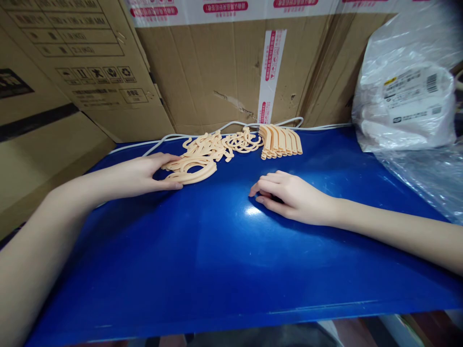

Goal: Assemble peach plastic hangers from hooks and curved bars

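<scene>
A loose heap of peach-coloured curved plastic pieces point(213, 147) lies at the back of the blue table top point(217, 260). My left hand point(144, 173) reaches into the heap's near edge, thumb and fingers closed around a small stack of the curved pieces point(193, 173). To the right of the heap, several of the same pieces stand side by side in a neat row point(280, 141). My right hand point(289, 195) rests on the table in front of that row, fingers curled downward; whether anything is under them is hidden.
Cardboard boxes point(217, 72) wall off the back and the left side point(54, 96). A white cable point(162, 140) runs along the table's back edge. A clear plastic bag holding white labelled packs point(408, 106) sits at the right, its film spilling onto the table.
</scene>
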